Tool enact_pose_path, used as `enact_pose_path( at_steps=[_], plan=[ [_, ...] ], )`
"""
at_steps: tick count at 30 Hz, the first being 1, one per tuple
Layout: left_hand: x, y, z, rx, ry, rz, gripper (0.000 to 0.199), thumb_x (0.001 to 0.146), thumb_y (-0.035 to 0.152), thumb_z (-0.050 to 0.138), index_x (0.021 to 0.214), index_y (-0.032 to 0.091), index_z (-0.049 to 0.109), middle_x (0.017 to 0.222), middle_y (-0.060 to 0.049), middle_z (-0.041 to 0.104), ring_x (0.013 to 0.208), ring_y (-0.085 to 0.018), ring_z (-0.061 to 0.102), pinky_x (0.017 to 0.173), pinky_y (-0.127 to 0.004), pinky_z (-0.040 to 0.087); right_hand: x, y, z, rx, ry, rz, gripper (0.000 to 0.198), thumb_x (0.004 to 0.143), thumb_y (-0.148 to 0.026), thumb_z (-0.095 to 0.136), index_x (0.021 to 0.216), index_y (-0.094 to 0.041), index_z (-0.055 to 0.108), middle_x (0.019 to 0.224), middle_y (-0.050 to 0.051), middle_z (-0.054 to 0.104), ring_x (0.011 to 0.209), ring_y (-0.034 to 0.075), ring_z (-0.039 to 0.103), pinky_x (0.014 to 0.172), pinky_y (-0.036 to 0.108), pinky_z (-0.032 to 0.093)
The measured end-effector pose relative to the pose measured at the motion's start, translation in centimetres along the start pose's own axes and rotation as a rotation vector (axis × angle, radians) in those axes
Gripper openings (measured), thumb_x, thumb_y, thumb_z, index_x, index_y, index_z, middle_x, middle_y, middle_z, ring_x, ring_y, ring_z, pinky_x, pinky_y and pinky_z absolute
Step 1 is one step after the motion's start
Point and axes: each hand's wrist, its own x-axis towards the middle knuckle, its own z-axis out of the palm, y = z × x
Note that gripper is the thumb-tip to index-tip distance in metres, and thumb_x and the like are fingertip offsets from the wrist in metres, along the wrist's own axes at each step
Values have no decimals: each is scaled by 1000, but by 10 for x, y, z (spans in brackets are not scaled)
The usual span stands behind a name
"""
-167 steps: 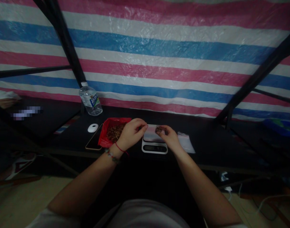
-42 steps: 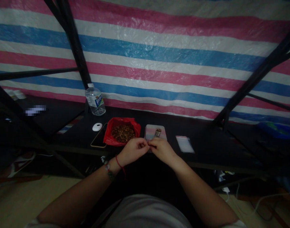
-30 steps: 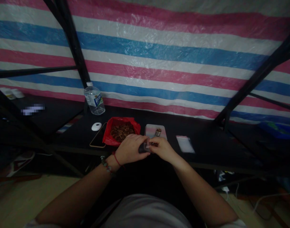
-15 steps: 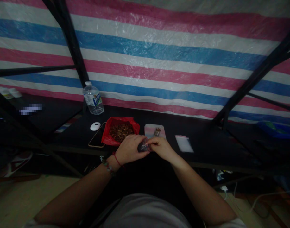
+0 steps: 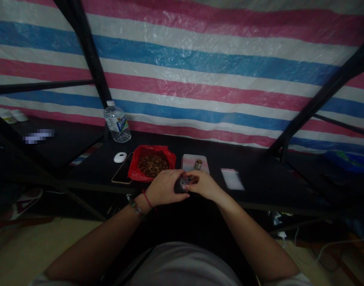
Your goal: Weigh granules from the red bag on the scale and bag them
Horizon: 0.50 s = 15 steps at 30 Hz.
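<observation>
- Centre of the frame: the left hand grasps a small clear bag, thumb and fingers spread.
- Just right of it, the right hand pinches the same bag's edge.
- Left of centre: an open red bag holds brown pieces.
- Just above the hands: a small container stands on a scale.
- Right of centre: flat clear packaging lies on the black table.

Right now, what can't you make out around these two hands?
All in the head view:
Scale: near side hidden behind the left hand and right hand.
Clear bag: contents too dark, partly covered by the left hand.
Phone: right side hidden behind the red bag.
Blue item: blurred, cut off by the picture's right edge.
</observation>
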Motion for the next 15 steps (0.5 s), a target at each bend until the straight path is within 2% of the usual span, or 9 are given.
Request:
enact_pose_path(
  at_steps=[3, 5, 7, 10, 11, 13, 15],
  plan=[
    [0, -1, 0, -7, 12, 3, 65, 70, 52, 70, 122, 18, 52, 115, -10, 65, 105, -29, 62, 93, -44, 47, -1, 1, 2, -14, -11, -24, 31, 67, -16, 71, 98, -18, 70, 91, 3, 71, 65, 13, 60, 63, 26, 50],
    [0, -3, 2, -13, 31, -6, 60, 71, 50, 69, 119, 18, 54, 113, -10, 66, 103, -29, 63, 92, -43, 48, 0, 2, 4, -31, 29, -54, 23, 71, -19, 68, 94, -19, 69, 90, 3, 70, 69, 13, 61, 66, 27, 50],
    [1, -6, 3, -21, 62, -22, 56, 73, 49, 67, 117, 17, 55, 112, -11, 66, 102, -28, 63, 91, -43, 49, 3, 5, 3, -82, 153, -87, 11, 78, -23, 63, 86, -19, 67, 85, 2, 67, 72, 15, 61, 69, 28, 50],
    [1, -11, 7, -29, 128, -69, 54, 75, 47, 66, 117, 16, 55, 113, -12, 66, 103, -28, 64, 91, -41, 50, 12, 17, -6, -261, 473, -138, 12, 82, -28, 58, 85, -18, 64, 88, 6, 64, 82, 19, 60, 76, 34, 50],
    [1, -13, 9, -30, 146, -84, 54, 75, 46, 66, 117, 16, 55, 114, -12, 66, 103, -28, 63, 92, -41, 50, 15, 24, -11, -336, 569, -152, 16, 80, -29, 60, 91, -18, 64, 95, 8, 64, 90, 22, 59, 82, 37, 49],
    [1, -15, 12, -32, 170, -110, 54, 74, 46, 66, 118, 16, 54, 116, -12, 65, 105, -28, 63, 93, -42, 50, 22, 39, -22, -469, 689, -156, 37, 75, -30, 66, 109, -16, 62, 112, 13, 61, 108, 28, 54, 95, 45, 43],
    [0, -16, 14, -37, 178, -129, 56, 74, 46, 67, 120, 17, 54, 117, -12, 65, 106, -28, 62, 94, -42, 50, 27, 56, -30, -545, 681, -126, 56, 73, -34, 69, 123, -14, 56, 123, 17, 57, 118, 31, 49, 101, 49, 38]
  ],
)
